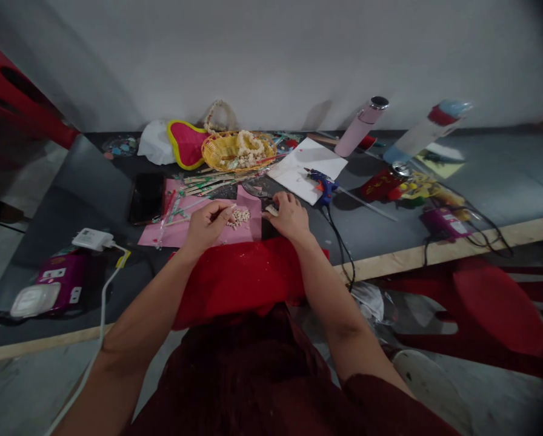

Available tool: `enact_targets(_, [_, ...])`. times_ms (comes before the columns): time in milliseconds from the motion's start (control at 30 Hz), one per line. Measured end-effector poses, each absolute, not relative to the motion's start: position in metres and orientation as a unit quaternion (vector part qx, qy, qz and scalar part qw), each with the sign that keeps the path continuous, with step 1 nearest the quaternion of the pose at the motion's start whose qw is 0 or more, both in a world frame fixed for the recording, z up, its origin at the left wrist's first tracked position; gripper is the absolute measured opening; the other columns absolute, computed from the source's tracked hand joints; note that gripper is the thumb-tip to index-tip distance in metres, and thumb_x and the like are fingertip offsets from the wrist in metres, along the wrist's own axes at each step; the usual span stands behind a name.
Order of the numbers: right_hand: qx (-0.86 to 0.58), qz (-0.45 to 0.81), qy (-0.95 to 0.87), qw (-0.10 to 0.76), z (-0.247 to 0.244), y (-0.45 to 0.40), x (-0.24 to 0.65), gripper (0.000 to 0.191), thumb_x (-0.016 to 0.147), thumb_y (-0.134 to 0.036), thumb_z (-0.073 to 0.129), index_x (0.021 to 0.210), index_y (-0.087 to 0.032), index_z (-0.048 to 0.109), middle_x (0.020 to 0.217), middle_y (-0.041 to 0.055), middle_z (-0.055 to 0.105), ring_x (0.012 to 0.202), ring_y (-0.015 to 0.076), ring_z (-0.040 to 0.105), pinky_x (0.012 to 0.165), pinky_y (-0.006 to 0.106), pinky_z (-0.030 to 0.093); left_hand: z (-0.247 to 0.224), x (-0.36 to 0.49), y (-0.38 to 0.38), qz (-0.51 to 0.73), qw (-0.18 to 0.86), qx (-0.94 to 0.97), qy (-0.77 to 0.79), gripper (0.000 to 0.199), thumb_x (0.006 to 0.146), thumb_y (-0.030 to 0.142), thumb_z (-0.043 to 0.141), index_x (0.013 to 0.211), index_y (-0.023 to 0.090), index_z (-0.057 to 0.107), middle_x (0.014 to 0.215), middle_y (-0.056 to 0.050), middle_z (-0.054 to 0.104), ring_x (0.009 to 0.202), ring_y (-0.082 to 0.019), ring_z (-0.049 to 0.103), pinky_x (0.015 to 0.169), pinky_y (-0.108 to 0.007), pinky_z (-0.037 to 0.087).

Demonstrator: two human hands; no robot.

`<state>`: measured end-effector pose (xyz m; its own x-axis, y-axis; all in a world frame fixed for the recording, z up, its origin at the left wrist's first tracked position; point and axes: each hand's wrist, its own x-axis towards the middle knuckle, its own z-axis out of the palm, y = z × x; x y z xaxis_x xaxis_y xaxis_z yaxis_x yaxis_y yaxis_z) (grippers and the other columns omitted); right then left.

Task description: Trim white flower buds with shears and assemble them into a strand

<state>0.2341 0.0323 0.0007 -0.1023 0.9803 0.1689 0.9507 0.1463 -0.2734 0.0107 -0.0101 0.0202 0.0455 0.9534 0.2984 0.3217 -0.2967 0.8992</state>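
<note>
My left hand (209,223) is pinched at the left edge of a small heap of cream-coloured beads (239,220). Whatever sits between its fingertips is too small to make out. The heap lies on pink paper (254,230). To the right of that paper, my right hand (291,215) is bent over the dark tabletop, thumb and fingers closed around a small pale piece (272,209). Dark-handled pliers (256,192) lie just beyond the two hands. Below my wrists a red cloth (244,275) hangs at the table edge.
Behind are a yellow wicker basket (214,158) holding a beaded strand, and several thin sticks (208,181). A phone (146,198) lies left. Rightward are a blue glue gun (325,184) on white paper, a pink flask (360,128), a red can (383,184) and cables.
</note>
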Motion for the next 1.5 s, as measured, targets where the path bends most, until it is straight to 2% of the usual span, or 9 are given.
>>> enact_targets(267, [-0.652,0.045,-0.742,0.148,0.002,0.032,0.233,0.043,0.076,-0.050,0.066,0.109,-0.025,0.051,0.111,0.0091,0.060,0.103,0.0312,0.056,0.082,0.047,0.045,0.008,0.008,-0.011,0.392,0.278,0.694,0.536,0.024,0.083,0.037,0.058,0.093,0.018,0.070,0.074,-0.002,0.071,0.064,-0.013,0.062,0.061,-0.022,0.047])
enact_targets(367, [-0.638,0.052,-0.746,0.185,0.001,0.033,0.234,0.038,0.078,-0.049,0.065,0.104,-0.024,0.055,0.110,0.0085,0.061,0.102,0.0294,0.057,0.083,0.045,0.046,0.007,0.008,-0.010,0.395,0.274,0.697,0.532,0.025,0.084,0.037,0.057,0.096,0.019,0.069,0.076,-0.002,0.072,0.066,-0.014,0.064,0.064,-0.024,0.048])
enact_targets(500, [-0.579,0.050,-0.767,0.271,-0.003,0.037,0.233,0.033,0.086,-0.051,0.055,0.091,-0.019,0.062,0.116,0.0127,0.059,0.111,0.0271,0.054,0.092,0.042,0.044,0.010,0.010,-0.011,0.420,0.270,0.689,0.526,0.023,0.085,0.036,0.056,0.096,0.019,0.069,0.078,-0.003,0.072,0.068,-0.014,0.064,0.065,-0.024,0.048])
enact_targets(633, [-0.503,0.039,-0.804,0.314,-0.004,0.034,0.228,0.033,0.089,-0.044,0.050,0.103,-0.016,0.061,0.121,0.0160,0.057,0.120,0.0270,0.048,0.099,0.043,0.041,0.017,0.009,-0.011,0.495,0.280,0.640,0.517,0.023,0.088,0.036,0.055,0.094,0.018,0.067,0.074,-0.002,0.071,0.067,-0.012,0.062,0.065,-0.023,0.048])
enact_targets(800, [-0.481,0.022,-0.840,0.250,0.004,0.023,0.221,0.033,0.087,-0.032,0.048,0.116,-0.019,0.057,0.142,0.0117,0.042,0.121,0.0311,0.043,0.093,0.048,0.042,0.020,0.006,-0.009,0.563,0.287,0.575,0.519,0.025,0.089,0.039,0.054,0.094,0.017,0.065,0.074,-0.003,0.069,0.059,-0.009,0.056,0.056,-0.020,0.043])
enact_targets(967, [-0.457,0.018,-0.864,0.209,0.009,0.015,0.217,0.041,0.083,-0.030,0.049,0.122,-0.020,0.054,0.151,0.0097,0.030,0.126,0.0328,0.036,0.095,0.049,0.038,0.020,0.009,-0.009,0.582,0.300,0.563,0.504,0.026,0.088,0.041,0.055,0.092,0.017,0.064,0.070,-0.002,0.068,0.051,-0.007,0.048,0.051,-0.020,0.039])
enact_targets(1167, [-0.450,0.012,-0.873,0.187,0.009,0.012,0.212,0.042,0.083,-0.029,0.049,0.123,-0.019,0.055,0.151,0.0100,0.031,0.125,0.0323,0.036,0.096,0.049,0.035,0.021,0.009,-0.011,0.545,0.305,0.597,0.503,0.028,0.089,0.043,0.054,0.084,0.017,0.063,0.072,-0.003,0.068,0.061,-0.010,0.056,0.055,-0.021,0.041])
enact_targets(1500, [-0.447,0.011,-0.875,0.185,0.006,0.011,0.209,0.044,0.085,-0.032,0.048,0.127,-0.019,0.052,0.150,0.0109,0.033,0.125,0.0325,0.034,0.095,0.049,0.035,0.019,0.012,-0.012,0.534,0.311,0.610,0.495,0.024,0.087,0.041,0.056,0.083,0.017,0.062,0.071,-0.003,0.069,0.062,-0.012,0.060,0.058,-0.023,0.046])
